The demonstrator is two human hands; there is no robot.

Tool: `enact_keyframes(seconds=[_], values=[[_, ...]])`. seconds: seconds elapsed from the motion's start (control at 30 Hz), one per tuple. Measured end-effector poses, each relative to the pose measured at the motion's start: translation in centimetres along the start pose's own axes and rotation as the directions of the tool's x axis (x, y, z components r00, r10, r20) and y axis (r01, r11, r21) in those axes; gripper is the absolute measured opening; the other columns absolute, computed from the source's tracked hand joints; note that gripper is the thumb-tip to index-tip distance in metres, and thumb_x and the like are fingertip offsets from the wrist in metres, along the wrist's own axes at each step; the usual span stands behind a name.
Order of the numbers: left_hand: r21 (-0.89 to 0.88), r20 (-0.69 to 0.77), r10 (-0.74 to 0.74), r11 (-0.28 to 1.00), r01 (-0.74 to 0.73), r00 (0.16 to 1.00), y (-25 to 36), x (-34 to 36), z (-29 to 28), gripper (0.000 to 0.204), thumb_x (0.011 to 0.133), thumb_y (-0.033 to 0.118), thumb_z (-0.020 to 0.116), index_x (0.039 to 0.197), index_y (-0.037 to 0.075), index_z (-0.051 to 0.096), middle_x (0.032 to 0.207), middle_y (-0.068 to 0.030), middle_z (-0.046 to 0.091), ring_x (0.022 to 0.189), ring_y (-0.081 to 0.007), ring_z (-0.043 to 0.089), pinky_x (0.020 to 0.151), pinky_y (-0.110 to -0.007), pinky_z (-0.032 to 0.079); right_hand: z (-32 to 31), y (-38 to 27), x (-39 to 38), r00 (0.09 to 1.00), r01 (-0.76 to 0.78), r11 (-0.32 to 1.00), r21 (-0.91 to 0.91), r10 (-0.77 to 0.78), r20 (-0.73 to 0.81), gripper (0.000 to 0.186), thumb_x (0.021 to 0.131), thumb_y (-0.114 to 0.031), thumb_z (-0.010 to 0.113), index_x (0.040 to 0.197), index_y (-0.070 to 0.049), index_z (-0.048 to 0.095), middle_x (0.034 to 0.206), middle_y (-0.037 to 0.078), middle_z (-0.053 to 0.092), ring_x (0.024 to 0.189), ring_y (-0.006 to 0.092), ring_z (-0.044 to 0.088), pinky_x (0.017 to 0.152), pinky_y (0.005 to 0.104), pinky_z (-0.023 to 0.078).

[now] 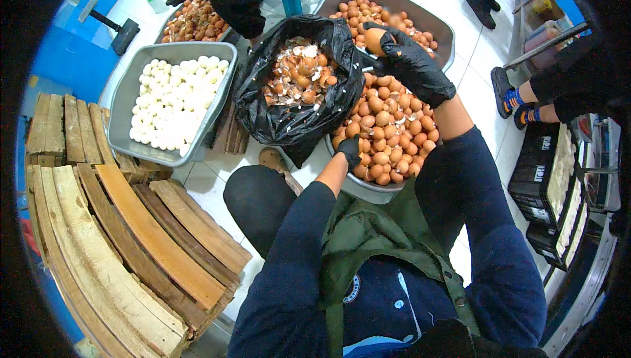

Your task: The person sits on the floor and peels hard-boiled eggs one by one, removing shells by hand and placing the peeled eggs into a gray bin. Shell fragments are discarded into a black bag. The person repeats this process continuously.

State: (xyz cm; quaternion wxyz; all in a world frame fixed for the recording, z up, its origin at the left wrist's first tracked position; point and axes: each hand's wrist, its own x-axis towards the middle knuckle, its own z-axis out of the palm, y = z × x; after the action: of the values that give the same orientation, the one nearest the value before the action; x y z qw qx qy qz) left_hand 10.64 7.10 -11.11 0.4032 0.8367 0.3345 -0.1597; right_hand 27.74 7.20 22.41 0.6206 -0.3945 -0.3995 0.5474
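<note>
Dark green apron cloth (368,233) over a navy top (388,305) lies closest, with two sleeved arms reaching past it into black gloves. Fingers of the right hand (411,62) are bent closed around one brown egg (374,40), held up above the edge between two grey tubs, its side showing bare. The left hand (350,151) rests low at the near left of the front tub (378,188), against the heaped brown eggs (388,128); its fingers are mostly turned from view, so I cannot tell how far open they are or whether they grip one. Just beyond sits a black bag (253,111) of broken shells (305,72), and left of it a grey tub (123,105) of smooth white eggs (174,98).

An egg like this should be light, with a stiff but brittle shell, perhaps slippery under a glove. It is best held around its widest part, pressure spread across several fingers, since a hard pinch could crack it
</note>
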Motion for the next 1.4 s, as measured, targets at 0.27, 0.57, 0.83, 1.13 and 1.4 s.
enact_keyframes(seconds=[0.27,0.57,0.83,1.13,1.4], values=[[0.167,-0.935,0.315,0.799,-0.578,0.166,12.6,-10.9,-23.2,0.038,0.089,0.024,0.058,0.117,0.0,0.048,0.106,-0.0205,0.056,0.094,-0.0349,0.055,0.083,-0.041,0.045,4.4,1.8,1.9,0.992,-0.005,0.999,-0.038,0.0,-0.124,0.047,0.096,-0.037,0.049,0.128,-0.003,0.048,0.115,0.008,0.057,0.098,0.0156,0.056,0.086,0.0268,0.048],[-0.379,-0.905,-0.111,0.649,-0.66,0.411,9.7,-11.5,-28.3,0.048,0.101,0.039,0.036,0.114,-0.003,0.053,0.108,-0.013,0.058,0.099,-0.0203,0.053,0.091,-0.029,0.041,8.7,6.1,6.1,0.973,0.087,0.584,-0.807,-0.224,-0.058,0.04,0.093,-0.035,0.05,0.125,-0.012,0.055,0.127,0.018,0.053,0.117,0.0337,0.047,0.104,0.0399,0.032],[-0.497,-0.867,-0.225,0.455,-0.738,0.445,9.4,-9.8,-28.9,0.043,0.1,0.037,0.039,0.105,-0.002,0.057,0.097,-0.0103,0.061,0.088,-0.0213,0.056,0.081,-0.032,0.044,7.7,8.0,7.8,0.84,0.22,0.256,-0.941,-0.54,0.05,0.032,0.09,-0.015,0.054,0.121,-0.009,0.059,0.118,0.016,0.058,0.108,0.031,0.054,0.096,0.0351,0.041],[-0.342,-0.937,-0.208,0.717,-0.607,0.281,8.1,-9.6,-29.5,0.038,0.098,0.033,0.043,0.099,-0.003,0.055,0.094,-0.0194,0.061,0.086,-0.0323,0.058,0.079,-0.039,0.045,8.6,8.1,8.4,0.878,0.22,0.302,-0.927,-0.475,0.054,0.031,0.089,-0.014,0.052,0.119,-0.007,0.059,0.118,0.016,0.06,0.107,0.0334,0.056,0.094,0.0374,0.042],[-0.188,-0.973,-0.084,0.83,-0.525,0.215,6.4,-9.4,-29.3,0.033,0.098,0.028,0.043,0.102,-0.002,0.055,0.099,-0.0201,0.06,0.092,-0.0349,0.058,0.082,-0.041,0.044,8.6,7.7,8.8,0.913,0.227,0.387,-0.894,-0.403,0.057,0.031,0.09,-0.013,0.05,0.118,-0.005,0.059,0.116,0.018,0.06,0.103,0.0329,0.057,0.091,0.0378,0.044]])
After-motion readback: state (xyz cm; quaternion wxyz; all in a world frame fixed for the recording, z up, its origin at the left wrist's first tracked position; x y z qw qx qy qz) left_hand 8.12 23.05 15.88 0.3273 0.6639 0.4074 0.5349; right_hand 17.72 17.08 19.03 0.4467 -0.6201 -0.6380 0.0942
